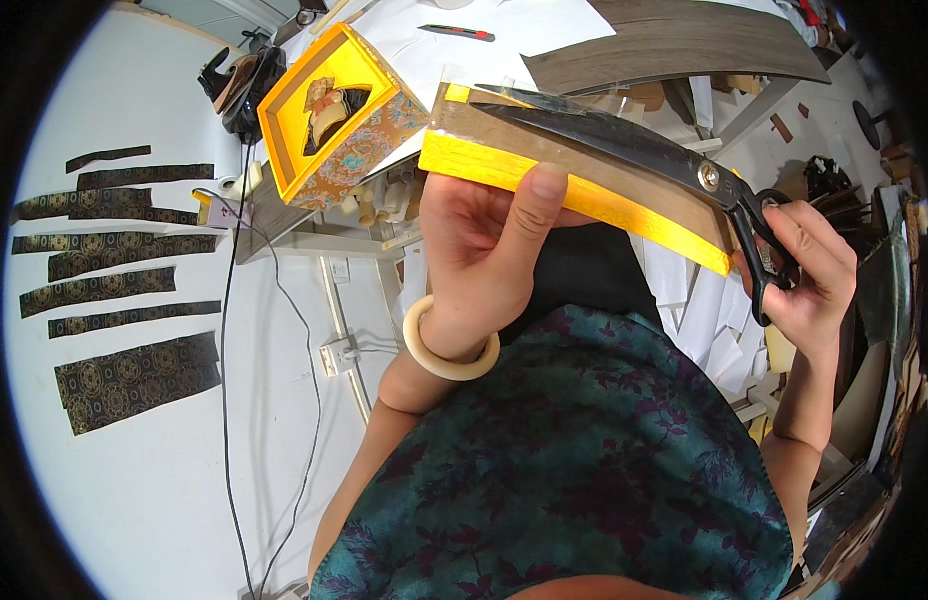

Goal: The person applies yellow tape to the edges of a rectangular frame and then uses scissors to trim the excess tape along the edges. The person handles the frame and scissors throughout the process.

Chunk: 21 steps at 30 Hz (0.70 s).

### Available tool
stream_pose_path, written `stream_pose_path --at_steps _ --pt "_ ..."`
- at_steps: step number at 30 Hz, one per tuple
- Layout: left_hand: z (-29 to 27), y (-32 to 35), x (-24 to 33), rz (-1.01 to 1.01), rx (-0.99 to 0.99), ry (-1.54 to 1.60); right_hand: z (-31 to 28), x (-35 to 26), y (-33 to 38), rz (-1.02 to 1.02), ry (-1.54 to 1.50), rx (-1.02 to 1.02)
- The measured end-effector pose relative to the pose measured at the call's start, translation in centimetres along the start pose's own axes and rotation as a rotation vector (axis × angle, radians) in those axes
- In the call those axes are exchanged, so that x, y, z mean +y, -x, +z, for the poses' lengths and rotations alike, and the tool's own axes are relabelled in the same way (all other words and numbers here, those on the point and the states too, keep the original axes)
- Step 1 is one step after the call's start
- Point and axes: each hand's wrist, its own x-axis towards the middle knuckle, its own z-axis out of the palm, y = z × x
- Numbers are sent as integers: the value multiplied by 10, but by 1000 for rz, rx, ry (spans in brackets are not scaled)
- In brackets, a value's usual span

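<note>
My left hand (474, 235) holds a long brown board (634, 182), thumb on the bright yellow strip (644, 218) along its near edge. Clear film sticks out past the board's far edge, and a small yellow patch shows at its left corner. Black-handled scissors (709, 178) are in my right hand (809, 265), fingers through the handle loops. Their blades lie slightly apart along the board's far side, tips toward the left; whether film is between them I cannot tell. Beyond my left hand stands a yellow-rimmed box (349, 165) with floral sides and a small brown-and-black decorative piece inside.
A utility knife (457, 33) lies on white paper (549, 25) at the back, beside a grey wood-grain board (674, 45). Dark patterned strips (134, 380) are on the white surface at left. Black cables (227, 300) hang nearby. Paper scraps (719, 355) lie at lower right.
</note>
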Motion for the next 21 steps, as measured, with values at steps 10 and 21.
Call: stream_pose_path --at_steps 10,21 --pt "-2 2 -2 -16 -5 1 0 0 3 12 24 -19" --pt "-1 5 0 1 -10 -21 1 -6 -2 49 14 -42"
